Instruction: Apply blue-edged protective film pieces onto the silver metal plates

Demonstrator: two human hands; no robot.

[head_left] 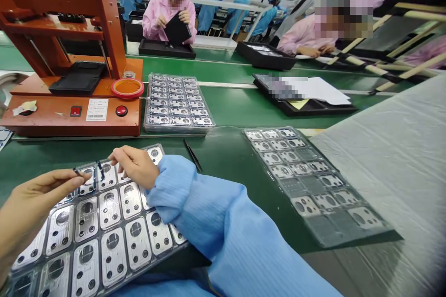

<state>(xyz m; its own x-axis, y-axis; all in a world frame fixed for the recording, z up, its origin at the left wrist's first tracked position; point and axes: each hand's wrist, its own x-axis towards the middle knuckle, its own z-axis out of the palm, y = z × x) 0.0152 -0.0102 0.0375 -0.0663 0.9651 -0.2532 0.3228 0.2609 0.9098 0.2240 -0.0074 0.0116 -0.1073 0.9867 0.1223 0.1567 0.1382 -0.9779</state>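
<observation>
Left-hand fingers [64, 177] pinching narrowly on a thin dark strip [77, 172], holding it just above a plastic tray of metal plates [167, 258] beneath the fingers; right-hand fingers [120, 156] curling on the tray, seemingly steadying it, any hold unclear; tweezers [193, 155] lying within reach on the bench [226, 174].
</observation>
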